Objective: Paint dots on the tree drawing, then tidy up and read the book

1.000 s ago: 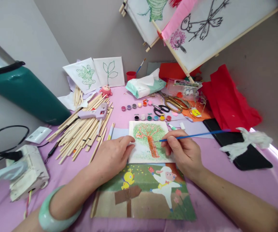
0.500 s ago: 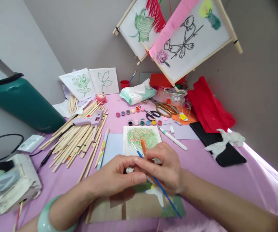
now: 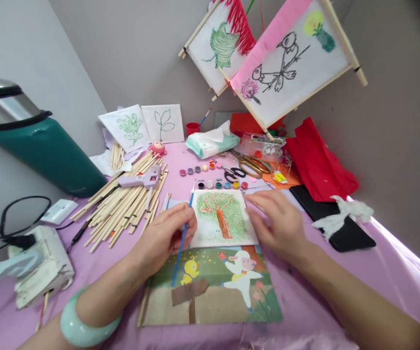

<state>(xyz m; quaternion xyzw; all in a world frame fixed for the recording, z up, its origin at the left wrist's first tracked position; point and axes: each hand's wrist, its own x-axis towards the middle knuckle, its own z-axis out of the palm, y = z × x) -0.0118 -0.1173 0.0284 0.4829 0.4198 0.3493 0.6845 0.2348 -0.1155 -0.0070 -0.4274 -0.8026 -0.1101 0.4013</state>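
Observation:
A thin blue paintbrush (image 3: 182, 248) with a pale tip is held upright in my left hand (image 3: 169, 233), whose fingers are curled around it. Right beside that hand lies a small white canvas (image 3: 204, 238) painted with an orange-trunked tree and green leaves. My right hand (image 3: 277, 223) rests at the canvas's right edge, fingers stretched out and apart, with nothing seen in it. Beneath the canvas, a picture book (image 3: 213, 311) shows a lamb and a yellow chick. Small open paint pots (image 3: 218, 185) stand in rows just behind the canvas.
Wooden sticks (image 3: 122, 209) lie piled at the left under a glue gun (image 3: 142, 180). A green bottle (image 3: 45, 150) stands behind them. Scissors (image 3: 255, 166), wet wipes (image 3: 212, 141), red cloth (image 3: 321, 165) and a black phone (image 3: 354, 238) lie around. Painted hangings (image 3: 279, 68) hang above.
My hands have parted. The paintbrush has passed from my right hand to my left, and my right hand has moved to the canvas's right side. The white wad has gone from sight.

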